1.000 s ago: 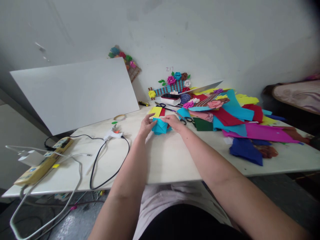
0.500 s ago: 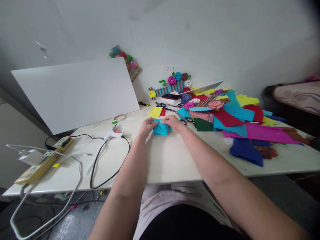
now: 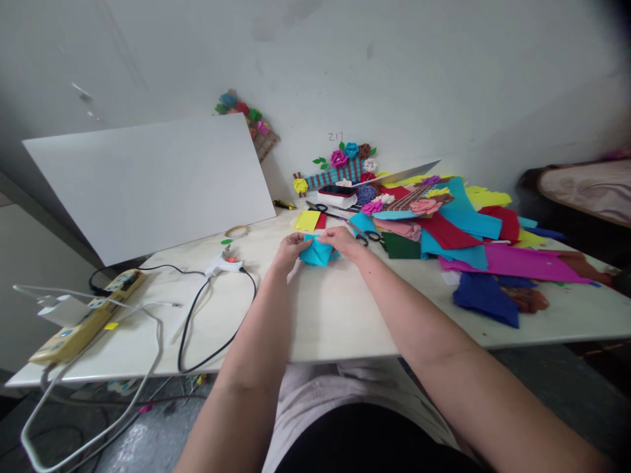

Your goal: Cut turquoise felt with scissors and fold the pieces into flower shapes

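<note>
A folded piece of turquoise paper (image 3: 315, 255) rests on the white table (image 3: 315, 315) in front of me. My left hand (image 3: 289, 249) pinches its left side with bent fingers. My right hand (image 3: 342, 242) grips its top right edge, fingers curled over the paper. Both hands meet over the paper, and part of it is hidden beneath them.
A heap of coloured paper sheets (image 3: 468, 236) covers the right of the table. Scissors (image 3: 367, 236), a yellow sheet (image 3: 306, 220) and a tape roll (image 3: 236, 231) lie behind my hands. A glue gun (image 3: 223, 265), a power strip (image 3: 83, 322) and cables sit left. A white board (image 3: 148, 184) leans on the wall.
My hands have drawn closer together on the turquoise paper, pressing it into a smaller, flatter fold. Nothing else has moved.
</note>
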Motion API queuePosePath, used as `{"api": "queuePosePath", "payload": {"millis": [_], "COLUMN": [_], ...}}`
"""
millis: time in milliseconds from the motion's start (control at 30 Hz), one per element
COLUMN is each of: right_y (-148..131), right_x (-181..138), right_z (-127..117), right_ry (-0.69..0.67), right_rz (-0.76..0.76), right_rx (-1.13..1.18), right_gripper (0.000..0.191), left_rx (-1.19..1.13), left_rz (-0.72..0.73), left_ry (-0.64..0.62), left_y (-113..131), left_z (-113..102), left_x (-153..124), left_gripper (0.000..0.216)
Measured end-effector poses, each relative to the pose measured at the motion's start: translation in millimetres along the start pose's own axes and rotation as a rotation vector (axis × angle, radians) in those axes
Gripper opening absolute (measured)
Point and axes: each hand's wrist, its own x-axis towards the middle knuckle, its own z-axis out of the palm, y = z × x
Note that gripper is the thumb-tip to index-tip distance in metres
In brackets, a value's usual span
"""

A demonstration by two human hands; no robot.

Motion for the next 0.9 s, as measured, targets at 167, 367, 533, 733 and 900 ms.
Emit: {"api": "queuePosePath", "payload": {"millis": [167,367,533,733,900], "right_y": [4.0,2.8,1.3,3.2,0.5], "right_x": [1.9,-0.5,-0.4,1.3,-1.0], "right_z": [0.4,2.1,3.2,3.3,4.3], "right_ry": [-0.061,-0.111,-0.097,-0.104,-0.131], "right_rz": [0.054,0.089,0.045,0.056,0.074], "right_rx": [0.048,0.047,0.032,0.060,0.098], "right_gripper": [0.034,0.039,0.038,0.032,0.029], "left_rx": [-0.005,-0.002,0.008,-0.008,-0.001], "left_rz": [0.008,-0.008,-0.005,0.006,0.017], "left_ry": [0.004,0.011,0.000,-0.005,0.032], "left_y": [-1.4,-1.1,-3.0,-2.1,2.4], "left_z": [-1.2,1.4,1.5,0.3,2.8], "left_x": [0.7,0.3,1.4,0.2,-2.3], "left_gripper": [0.036,0.036,0.035,0.034,0.035]}}
